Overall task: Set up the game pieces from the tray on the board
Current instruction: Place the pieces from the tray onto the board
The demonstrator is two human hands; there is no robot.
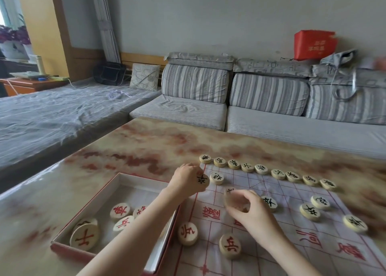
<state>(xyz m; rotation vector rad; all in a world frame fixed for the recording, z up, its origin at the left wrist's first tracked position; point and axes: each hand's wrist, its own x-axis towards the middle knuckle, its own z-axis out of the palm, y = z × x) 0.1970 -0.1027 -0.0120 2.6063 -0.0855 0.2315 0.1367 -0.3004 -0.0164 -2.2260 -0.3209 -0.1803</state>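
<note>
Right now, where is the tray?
In the head view, the tray sits lower left on the table, beside the left edge of the board.

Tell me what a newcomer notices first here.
The left hand pinches a black-lettered piece at the far left corner of the board; the right hand grips another piece close by. A row of black-lettered pieces lines the far edge, and red-lettered pieces lie in the tray.

Striped sofa (pixel 229 100) behind marbled table (pixel 129 146); red bag (pixel 313 45) atop cushions.
</note>
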